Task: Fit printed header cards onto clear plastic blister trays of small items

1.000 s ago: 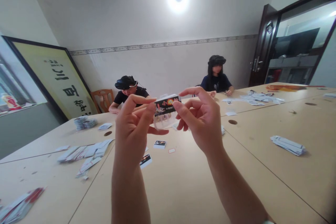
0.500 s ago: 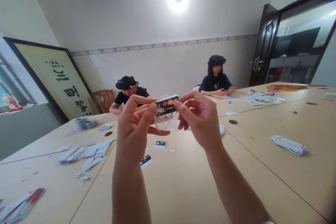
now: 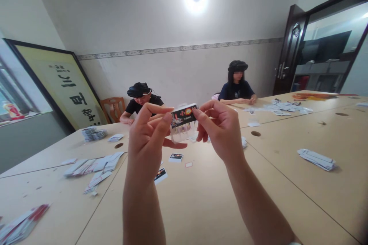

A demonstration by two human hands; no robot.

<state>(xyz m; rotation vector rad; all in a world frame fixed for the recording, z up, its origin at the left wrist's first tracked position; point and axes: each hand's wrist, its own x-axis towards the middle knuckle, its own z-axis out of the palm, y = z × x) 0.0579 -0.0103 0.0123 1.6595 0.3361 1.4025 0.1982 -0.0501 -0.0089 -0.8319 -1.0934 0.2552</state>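
Note:
Raised above the table, a small clear plastic box (image 3: 181, 134) with a black printed card (image 3: 183, 117) across its upper part is held between my two hands. Small pale pieces, too small to name, show through its clear lower part. My left hand (image 3: 149, 130) pinches the left edge between thumb and forefinger, another finger stretching below the box. My right hand (image 3: 218, 126) grips the upper right corner, thumb on the printed face. Beneath and beyond lie a printed card (image 3: 176, 157) and another black-and-white card (image 3: 161, 175), partly behind my left wrist.
Paper packets (image 3: 93, 165) are spread on the left of the table, near round stacks (image 3: 93, 134). A bundle of white strips (image 3: 316, 159) lies right. Two people sit across the table; loose packets (image 3: 283, 106) lie beside the right one. Cable holes (image 3: 255, 133) pierce the tabletop.
My hands and the plastic box stay almost in place; the right thumb has slid slightly toward the card's right edge, uncovering more print. The person at the right has shifted their hands.

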